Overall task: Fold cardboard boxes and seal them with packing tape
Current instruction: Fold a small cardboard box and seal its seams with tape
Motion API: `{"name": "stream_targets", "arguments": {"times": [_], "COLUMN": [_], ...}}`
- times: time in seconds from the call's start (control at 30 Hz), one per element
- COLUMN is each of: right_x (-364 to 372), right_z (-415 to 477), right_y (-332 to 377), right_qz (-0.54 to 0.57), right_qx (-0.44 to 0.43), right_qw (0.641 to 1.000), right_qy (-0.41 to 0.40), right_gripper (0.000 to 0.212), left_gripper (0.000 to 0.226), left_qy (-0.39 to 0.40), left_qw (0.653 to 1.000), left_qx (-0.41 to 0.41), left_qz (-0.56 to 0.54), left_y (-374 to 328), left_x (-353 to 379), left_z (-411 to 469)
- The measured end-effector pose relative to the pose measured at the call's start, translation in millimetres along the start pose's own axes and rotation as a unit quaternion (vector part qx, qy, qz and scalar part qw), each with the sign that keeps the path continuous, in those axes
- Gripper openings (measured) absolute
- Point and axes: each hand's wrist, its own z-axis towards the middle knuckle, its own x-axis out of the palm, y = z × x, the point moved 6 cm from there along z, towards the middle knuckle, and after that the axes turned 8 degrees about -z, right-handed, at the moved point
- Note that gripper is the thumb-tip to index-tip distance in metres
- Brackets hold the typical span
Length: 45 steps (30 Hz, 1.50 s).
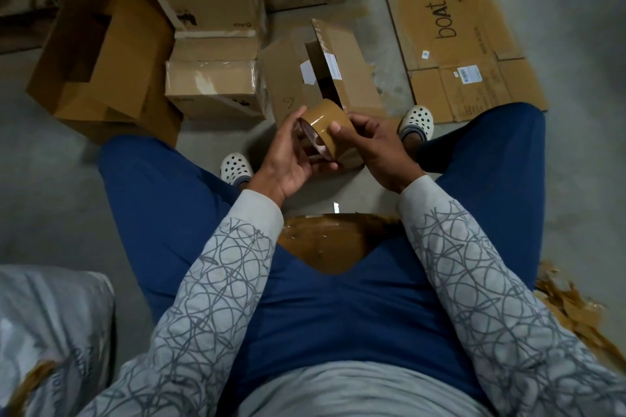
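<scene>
A roll of brown packing tape is held in front of me above the floor, between my knees. My left hand grips its near open side, fingers curled around the rim. My right hand holds the roll from the right, thumb pressed on the tape surface. Just beyond the roll lies a half-folded cardboard box with white labels and one flap standing up. Under my lap sits a piece of taped cardboard, mostly hidden by my legs.
Sealed boxes are stacked at the back centre. An open box lies on its side at left. A flattened "boat" carton lies on the floor at right. Torn cardboard scraps sit at lower right, a grey sack at lower left.
</scene>
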Motion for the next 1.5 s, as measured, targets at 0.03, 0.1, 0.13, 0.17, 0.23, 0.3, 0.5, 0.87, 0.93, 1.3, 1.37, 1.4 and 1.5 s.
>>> {"name": "stream_targets", "arguments": {"times": [0.03, 0.1, 0.13, 0.17, 0.23, 0.3, 0.5, 0.87, 0.93, 1.3, 1.37, 1.4, 1.5], "right_x": [1.3, 2.2, 1.3, 0.5, -1.7, -2.9, -4.7, 6.6, 6.2, 3.9, 2.2, 1.6, 2.1], "right_z": [0.4, 0.4, 0.0, -0.4, -1.1, -1.3, 2.0, 0.6, -0.4, -5.6, -6.3, -5.9, -3.8], "right_y": [-0.5, -1.0, -2.5, -4.1, -8.8, -11.8, -6.7, -10.5, -8.4, -6.7, -7.0, -7.8, -8.5], "right_qz": [-0.001, 0.000, -0.003, -0.008, -0.022, -0.026, 0.004, -0.178, -0.184, -0.257, -0.259, -0.260, -0.254], "right_qx": [0.000, 0.004, 0.006, 0.008, 0.014, 0.018, -0.004, -0.060, -0.066, -0.095, -0.092, -0.092, -0.093], "right_qw": [1.000, 1.000, 1.000, 1.000, 0.999, 0.997, 1.000, 0.981, 0.980, 0.959, 0.959, 0.959, 0.960], "right_qy": [0.004, 0.007, 0.003, -0.007, -0.040, -0.067, -0.020, -0.043, -0.048, -0.068, -0.070, -0.071, -0.067], "right_gripper": [0.015, 0.012, 0.012, 0.015, 0.024, 0.030, 0.032, 0.038, 0.037, 0.030, 0.030, 0.030, 0.031], "left_gripper": [0.064, 0.065, 0.065, 0.065, 0.060, 0.050, 0.059, 0.018, 0.016, 0.016, 0.015, 0.014, 0.013], "left_qy": [0.001, 0.011, 0.016, 0.016, 0.021, 0.054, 0.073, -0.069, -0.068, -0.020, -0.015, -0.014, -0.023], "left_qw": [1.000, 0.999, 0.998, 0.996, 0.980, 0.950, 0.911, 0.640, 0.648, 0.680, 0.670, 0.668, 0.685], "left_qx": [-0.012, -0.030, -0.027, -0.011, 0.057, 0.147, 0.281, 0.594, 0.581, 0.513, 0.523, 0.525, 0.511], "left_qz": [-0.005, 0.017, 0.046, 0.089, 0.188, 0.271, 0.293, 0.483, 0.487, 0.524, 0.526, 0.528, 0.519], "left_y": [2.1, 3.7, 3.0, 0.3, -8.7, -16.4, -22.2, -39.2, -39.9, -45.3, -41.5, -39.6, -36.8], "left_x": [-1.3, -1.1, -1.0, -1.8, 0.8, 8.0, 8.8, 15.7, 16.7, 17.4, 19.1, 20.1, 17.0], "left_z": [-0.2, -3.5, -4.4, -4.3, -7.4, -10.8, -7.3, -31.4, -30.6, -22.8, -22.3, -21.3, -16.4]}}
